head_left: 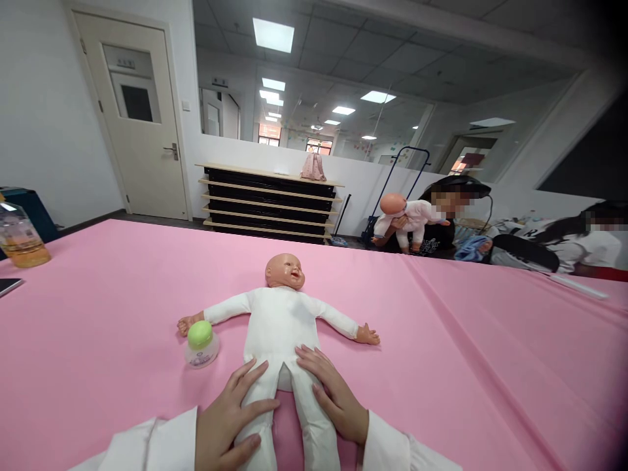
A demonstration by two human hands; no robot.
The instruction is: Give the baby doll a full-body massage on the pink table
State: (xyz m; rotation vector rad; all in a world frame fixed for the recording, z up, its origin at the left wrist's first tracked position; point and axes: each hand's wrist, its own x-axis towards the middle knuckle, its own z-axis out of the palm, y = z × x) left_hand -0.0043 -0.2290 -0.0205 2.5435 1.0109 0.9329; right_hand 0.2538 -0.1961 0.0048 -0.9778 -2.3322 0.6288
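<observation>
A baby doll [282,320] with a white cloth body lies on its back on the pink-covered table [122,281], arms spread wide and head at the far end. On its thigh at the left of the view rests my left hand [235,412], fingers apart. My right hand [336,396] lies on the other thigh near the hip, its fingers stretched out too. Neither hand grips the doll; both touch it from above. Beside the doll's hand on the left stands a small clear jar [201,345] with a green lid.
At the far left are a bottle of amber liquid [22,239] and the corner of a dark flat device [10,286]. Across the table a person [439,226] holds another doll [405,219]. A second person [589,242] leans at the far right. A low rack [269,199] stands behind.
</observation>
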